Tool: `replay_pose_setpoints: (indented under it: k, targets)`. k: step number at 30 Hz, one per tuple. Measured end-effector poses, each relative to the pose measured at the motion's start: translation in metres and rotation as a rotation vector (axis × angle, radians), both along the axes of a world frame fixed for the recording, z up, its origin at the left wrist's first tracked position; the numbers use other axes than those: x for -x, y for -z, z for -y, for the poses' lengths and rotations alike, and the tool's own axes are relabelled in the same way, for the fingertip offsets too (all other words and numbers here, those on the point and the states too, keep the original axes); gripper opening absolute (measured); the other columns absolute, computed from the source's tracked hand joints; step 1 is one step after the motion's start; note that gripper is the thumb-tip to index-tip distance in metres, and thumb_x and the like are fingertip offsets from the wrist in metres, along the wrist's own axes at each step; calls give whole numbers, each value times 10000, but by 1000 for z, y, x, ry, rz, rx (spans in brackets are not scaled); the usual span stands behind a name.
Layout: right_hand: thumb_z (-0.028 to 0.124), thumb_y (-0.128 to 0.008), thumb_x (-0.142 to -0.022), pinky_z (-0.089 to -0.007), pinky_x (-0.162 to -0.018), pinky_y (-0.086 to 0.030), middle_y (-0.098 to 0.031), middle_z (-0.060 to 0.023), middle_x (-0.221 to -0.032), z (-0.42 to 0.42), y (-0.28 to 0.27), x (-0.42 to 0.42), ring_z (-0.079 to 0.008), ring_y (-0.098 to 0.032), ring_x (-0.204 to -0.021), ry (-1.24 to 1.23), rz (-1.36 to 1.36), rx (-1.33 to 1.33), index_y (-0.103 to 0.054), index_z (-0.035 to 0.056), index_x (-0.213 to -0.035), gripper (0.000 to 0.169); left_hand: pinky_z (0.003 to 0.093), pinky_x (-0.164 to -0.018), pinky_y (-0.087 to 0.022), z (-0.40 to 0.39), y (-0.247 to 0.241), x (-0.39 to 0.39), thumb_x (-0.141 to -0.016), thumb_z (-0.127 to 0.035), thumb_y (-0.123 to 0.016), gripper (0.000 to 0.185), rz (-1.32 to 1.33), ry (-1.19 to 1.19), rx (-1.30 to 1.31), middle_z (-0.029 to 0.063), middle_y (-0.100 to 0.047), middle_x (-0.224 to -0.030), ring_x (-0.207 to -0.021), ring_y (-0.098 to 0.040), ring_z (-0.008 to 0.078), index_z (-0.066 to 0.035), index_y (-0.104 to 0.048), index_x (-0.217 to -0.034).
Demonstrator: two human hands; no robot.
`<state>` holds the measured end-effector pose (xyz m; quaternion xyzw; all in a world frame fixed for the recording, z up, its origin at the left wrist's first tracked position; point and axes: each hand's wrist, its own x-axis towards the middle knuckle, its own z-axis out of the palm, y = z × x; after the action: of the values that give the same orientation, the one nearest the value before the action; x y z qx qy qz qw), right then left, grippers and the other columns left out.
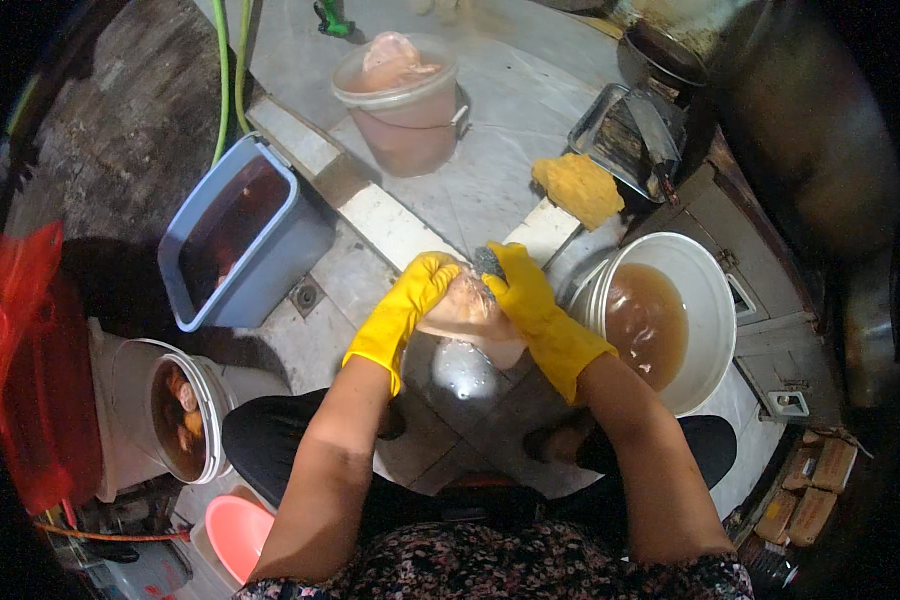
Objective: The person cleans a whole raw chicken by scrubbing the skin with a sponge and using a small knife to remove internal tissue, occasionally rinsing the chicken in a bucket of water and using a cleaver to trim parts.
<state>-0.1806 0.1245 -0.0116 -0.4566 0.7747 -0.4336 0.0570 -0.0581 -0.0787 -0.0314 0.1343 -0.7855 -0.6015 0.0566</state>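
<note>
A yellow rubber glove covers my left hand, which grips the upper left edge of a pale piece of raw meat. The meat hangs down in front of me above the tiled floor, its lower part smooth and its exact cut unclear. In my right hand, also gloved in yellow, is a grey metal scouring pad. The pad is at the upper right side of the meat, and the gloved fingers partly hide both.
A bucket with meat in cloudy liquid stands ahead. At left are a blue bin and a white bucket holding pieces in liquid. A bucket of brown water, a yellow sponge-like lump and a cleaver are right.
</note>
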Motion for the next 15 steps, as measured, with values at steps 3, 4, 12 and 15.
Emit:
replay_pose_setpoints:
  k: [3, 4, 12, 15]
  targets:
    - [296, -646, -928, -503, -1047, -443, -578, -230, -1358, -4, 1, 3, -429, -542, -1251, -15, -44, -84, -509, 95, -1453, 579, 316, -809, -541, 0, 13, 2, -1014, -146, -615, 185, -54, -2, -228, 62, -732, -933, -871, -653, 174, -2, -720, -1068]
    - [294, -647, -926, -507, -1048, -442, -577, -233, -1360, -5, 0, 3, -431, -541, -1253, -16, -51, -87, -502, 95, -1458, 586, 308, -818, -539, -1, 16, 2, -1022, -151, -613, 190, -71, 0, -306, 51, -728, -944, -883, -645, 163, 1, -716, -1074]
    - [272, -660, -912, -503, -987, -484, -591, -224, -1340, -3, -33, 0, -428, -588, -1181, -49, -97, -234, -515, 99, -1434, 569, 304, -829, -537, -1, 18, 6, -1038, -194, -607, 237, -20, 105, -228, 51, -734, -979, -895, -626, 141, 17, -696, -1102]
    - [291, -666, -902, -489, -950, -502, -627, -212, -1280, -2, -54, 6, -423, -606, -1140, -96, -77, -221, -573, 118, -1377, 515, 305, -775, -527, -1, 16, 3, -1042, -208, -589, 256, 9, 93, -95, 43, -722, -932, -853, -611, 145, 25, -694, -1058]
